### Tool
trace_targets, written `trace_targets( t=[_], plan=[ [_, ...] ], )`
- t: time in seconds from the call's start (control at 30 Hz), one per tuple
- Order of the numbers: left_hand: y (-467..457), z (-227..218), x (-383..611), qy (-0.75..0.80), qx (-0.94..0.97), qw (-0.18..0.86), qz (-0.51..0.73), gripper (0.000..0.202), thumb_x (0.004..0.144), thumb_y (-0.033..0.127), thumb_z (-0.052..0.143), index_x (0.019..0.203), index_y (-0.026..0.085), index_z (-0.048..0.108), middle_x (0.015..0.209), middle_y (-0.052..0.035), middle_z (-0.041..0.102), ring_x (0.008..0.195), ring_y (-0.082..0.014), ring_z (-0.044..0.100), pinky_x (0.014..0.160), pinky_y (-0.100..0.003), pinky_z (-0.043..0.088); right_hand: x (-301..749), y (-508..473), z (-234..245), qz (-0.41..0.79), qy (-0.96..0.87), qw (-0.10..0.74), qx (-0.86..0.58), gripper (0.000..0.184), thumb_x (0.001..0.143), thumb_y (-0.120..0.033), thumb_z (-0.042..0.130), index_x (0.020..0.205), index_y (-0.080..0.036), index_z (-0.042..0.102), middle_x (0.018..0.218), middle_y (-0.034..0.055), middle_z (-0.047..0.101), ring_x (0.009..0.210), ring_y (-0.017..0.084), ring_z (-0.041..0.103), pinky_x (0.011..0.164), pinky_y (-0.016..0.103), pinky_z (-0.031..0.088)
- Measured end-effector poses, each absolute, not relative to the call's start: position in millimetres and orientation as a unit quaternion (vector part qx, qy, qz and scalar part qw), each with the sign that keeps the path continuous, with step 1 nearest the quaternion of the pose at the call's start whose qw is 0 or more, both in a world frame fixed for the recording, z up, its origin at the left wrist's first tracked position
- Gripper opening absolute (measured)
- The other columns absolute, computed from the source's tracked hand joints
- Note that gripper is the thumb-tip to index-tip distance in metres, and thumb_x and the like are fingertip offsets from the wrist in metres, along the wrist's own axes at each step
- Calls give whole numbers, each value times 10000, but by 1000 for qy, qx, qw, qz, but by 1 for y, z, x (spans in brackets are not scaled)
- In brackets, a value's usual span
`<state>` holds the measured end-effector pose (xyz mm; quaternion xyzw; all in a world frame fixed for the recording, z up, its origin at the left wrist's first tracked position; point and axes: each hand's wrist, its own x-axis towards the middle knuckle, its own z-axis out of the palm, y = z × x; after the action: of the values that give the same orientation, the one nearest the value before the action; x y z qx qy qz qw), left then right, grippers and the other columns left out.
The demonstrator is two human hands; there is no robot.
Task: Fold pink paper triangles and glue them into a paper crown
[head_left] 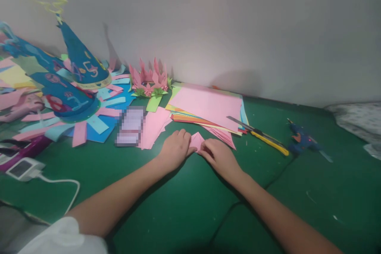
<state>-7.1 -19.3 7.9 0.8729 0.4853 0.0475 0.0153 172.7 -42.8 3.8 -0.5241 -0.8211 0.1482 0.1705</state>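
A small piece of folded pink paper (197, 141) lies on the green table between my two hands, its pointed end facing away from me. My left hand (176, 149) pinches its left edge, thumb toward me. On the other side my right hand (219, 158) grips the right edge between thumb and curled fingers. My fingers cover both sides of the paper. Just beyond are a stack of coloured paper sheets (205, 101), pink on top, and some pink sheets (154, 129) to the left. A pink paper crown-like ring of folded petals (150, 79) stands farther back.
A yellow utility knife (268, 139) with its blade out rests against the stack's right corner. A blue glue gun (305, 139) lies farther right. Blue cone hats (81, 57) with paper strips crowd the left, near a pixelated phone-like rectangle (130, 126) and a white charger with cable (25, 168).
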Motion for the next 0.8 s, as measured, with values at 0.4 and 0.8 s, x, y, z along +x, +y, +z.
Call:
trace_targets(
  t=[0.4, 0.8],
  plan=[
    [-23, 10, -5, 500, 863, 37, 68, 326, 852, 460, 469, 925, 144, 509, 915, -84, 538, 863, -240, 517, 727, -346, 437, 172, -44, 6, 148, -816, 179, -529, 202, 885, -321, 502, 734, -188, 515, 705, 20, 556, 673, 167, 503, 593, 267, 343],
    [-23, 10, -8, 492, 865, 59, 83, 358, 848, 473, 492, 962, 134, 511, 944, -89, 534, 886, -250, 511, 768, -374, 442, 189, -44, 6, 180, -827, 203, -492, 155, 899, -204, 418, 922, -206, 571, 900, 69, 625, 838, 197, 571, 743, 330, 439]
  ],
)
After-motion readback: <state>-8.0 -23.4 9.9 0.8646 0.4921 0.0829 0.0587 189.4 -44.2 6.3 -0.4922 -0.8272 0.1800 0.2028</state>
